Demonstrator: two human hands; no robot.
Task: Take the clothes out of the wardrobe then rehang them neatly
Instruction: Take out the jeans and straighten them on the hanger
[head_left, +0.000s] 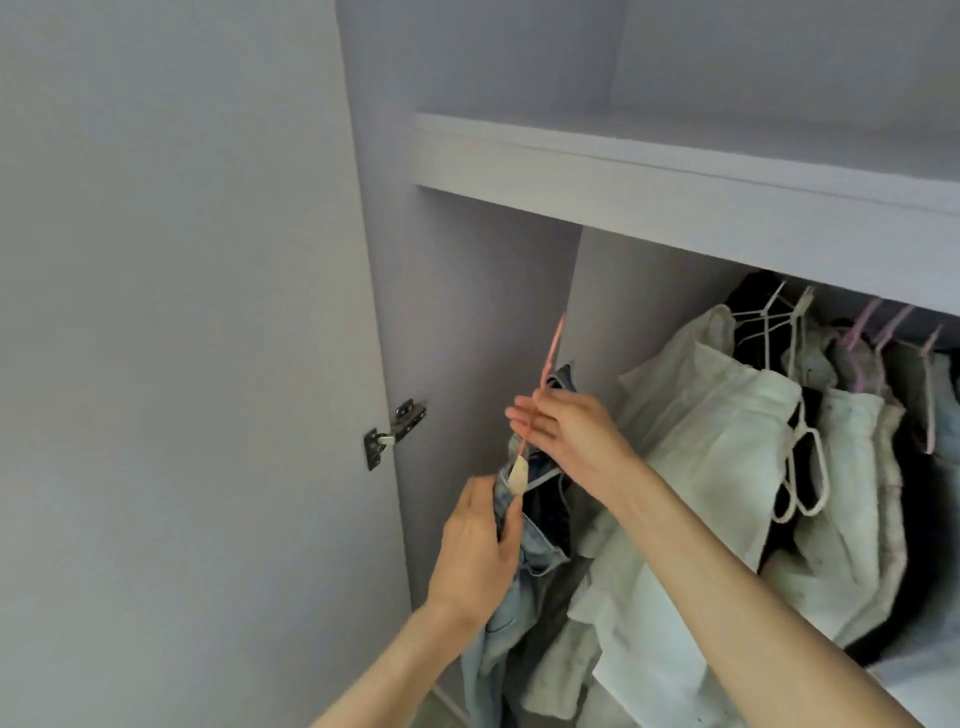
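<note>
A pair of light blue jeans hangs from a thin pink hanger at the left end of the open wardrobe. My left hand grips the jeans at the waistband. My right hand pinches the pink hanger just above the jeans. To the right, pale cream and white garments hang bunched on white hangers, with dark clothes behind them. Several purple hangers carry more clothes at the far right. The rail is hidden under the shelf.
The wardrobe door stands open on the left, held by a metal hinge. A white shelf runs above the hanging space. Pale clothes sag low at the bottom right of the wardrobe.
</note>
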